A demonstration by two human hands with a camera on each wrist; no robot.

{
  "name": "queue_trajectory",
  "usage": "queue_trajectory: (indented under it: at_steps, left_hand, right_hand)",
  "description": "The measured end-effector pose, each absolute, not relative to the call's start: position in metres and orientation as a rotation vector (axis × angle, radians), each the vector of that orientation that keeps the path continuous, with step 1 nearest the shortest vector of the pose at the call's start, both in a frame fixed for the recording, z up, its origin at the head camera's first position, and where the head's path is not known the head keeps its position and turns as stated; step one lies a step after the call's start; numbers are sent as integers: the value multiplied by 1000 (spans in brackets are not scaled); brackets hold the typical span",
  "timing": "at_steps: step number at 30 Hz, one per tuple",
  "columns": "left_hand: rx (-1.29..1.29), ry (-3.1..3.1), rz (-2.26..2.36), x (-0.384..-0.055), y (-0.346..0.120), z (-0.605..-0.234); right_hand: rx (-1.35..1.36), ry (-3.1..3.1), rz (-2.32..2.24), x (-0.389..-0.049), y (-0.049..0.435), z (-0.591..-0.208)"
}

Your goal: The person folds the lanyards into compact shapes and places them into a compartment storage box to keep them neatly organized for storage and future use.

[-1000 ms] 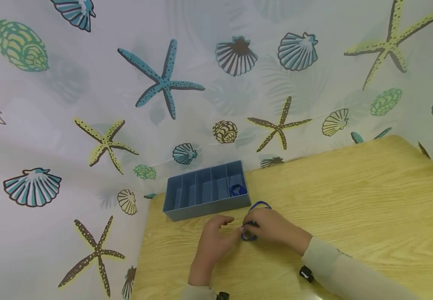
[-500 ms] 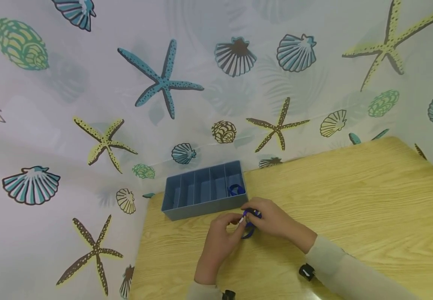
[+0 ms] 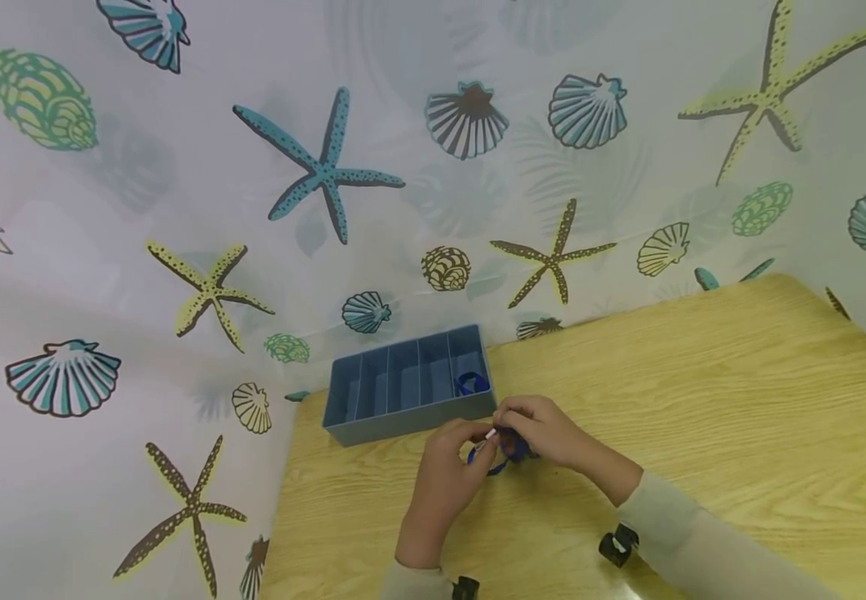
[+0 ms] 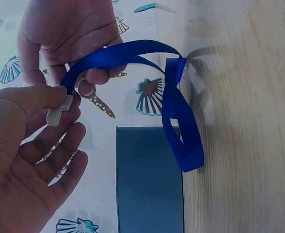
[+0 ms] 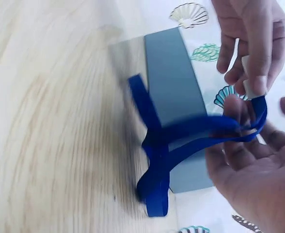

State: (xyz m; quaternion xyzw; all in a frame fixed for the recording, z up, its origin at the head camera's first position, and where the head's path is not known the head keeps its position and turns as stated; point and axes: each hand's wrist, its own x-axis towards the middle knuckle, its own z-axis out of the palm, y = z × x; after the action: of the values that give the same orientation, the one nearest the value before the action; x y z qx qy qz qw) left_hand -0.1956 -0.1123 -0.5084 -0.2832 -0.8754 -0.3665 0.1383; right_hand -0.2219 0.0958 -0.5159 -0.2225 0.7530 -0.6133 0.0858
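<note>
A glossy blue ribbon [image 4: 183, 124] hangs in folded loops over the wooden table, with a small white piece [image 4: 59, 114] at its upper end. My left hand [image 3: 443, 483] pinches that end between thumb and fingers. Opposite it is my right hand [image 3: 548, 433]. In the right wrist view, the ribbon runs across its loosely bent fingers [image 5: 237, 153], and its thumb stands apart from them. In the head view the hands partly hide the ribbon. Just behind the hands stands a blue-grey tray [image 3: 410, 423] divided into compartments.
Another blue ribbon [image 3: 472, 383] lies coiled in the tray's rightmost compartment. The wooden table [image 3: 665, 392] extends to the right. A white curtain [image 3: 387, 50] printed with shells and starfish hangs along the back and left.
Both hands have shifted slightly to the right, and the right hand has risen a little. The blue ribbon has swung between them, and its white end now shows at the left fingertips.
</note>
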Motion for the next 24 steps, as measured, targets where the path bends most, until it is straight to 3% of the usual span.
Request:
queue_trajectory:
  at_steps: [8,24]
  left_hand:
    - [-857,-2544,-1082,-196,-109,-504]
    - [-919,-2450,-1279,-200,-107,-506]
  right_hand:
    - [-419,1986,-1814,-227,101,-513]
    - [-622,1990,-1768,-231,110,-512]
